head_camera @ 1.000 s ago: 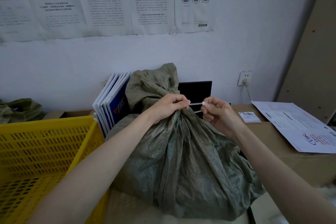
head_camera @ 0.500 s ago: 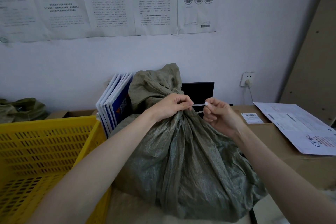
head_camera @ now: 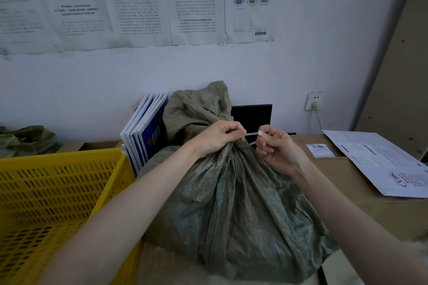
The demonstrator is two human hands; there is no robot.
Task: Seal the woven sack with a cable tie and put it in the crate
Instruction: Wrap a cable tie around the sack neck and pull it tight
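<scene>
— State the position of the sack.

— The woven sack (head_camera: 234, 203), grey-green, stands on the work surface directly in front of the person, its neck gathered into a bunch with a loose flap rising above. The yellow crate (head_camera: 46, 192) sits just beside it on the left; the sack is outside the crate.

— The hands?

— The left hand (head_camera: 217, 139) is closed around the gathered neck, thumb and forefinger pinched on one end of the cable tie (head_camera: 252, 133). The right hand (head_camera: 278, 148) is pinched shut on the other end, where the white head shows at the fingertips. The strip runs straight between the two hands. Whether it loops the neck I cannot tell; the left hand covers that part.

— What else is obscured?

— The crate is cut off at the left and bottom edges. A black panel (head_camera: 252, 115) behind the sack is half hidden by it. Both forearms leave the frame at the bottom.

— Any writing?

— Printed sheets (head_camera: 139, 0) on the wall carry dense Chinese text, too small to read, with three round seals and a barcode. Blue-and-white booklets (head_camera: 148, 132) lean against the wall; their cover marking is illegible. A shipping label (head_camera: 320, 150) lies on the cardboard box (head_camera: 347, 176); its print is illegible too. The paper (head_camera: 382, 162) on the right bears a blue script logo I cannot make out.
</scene>
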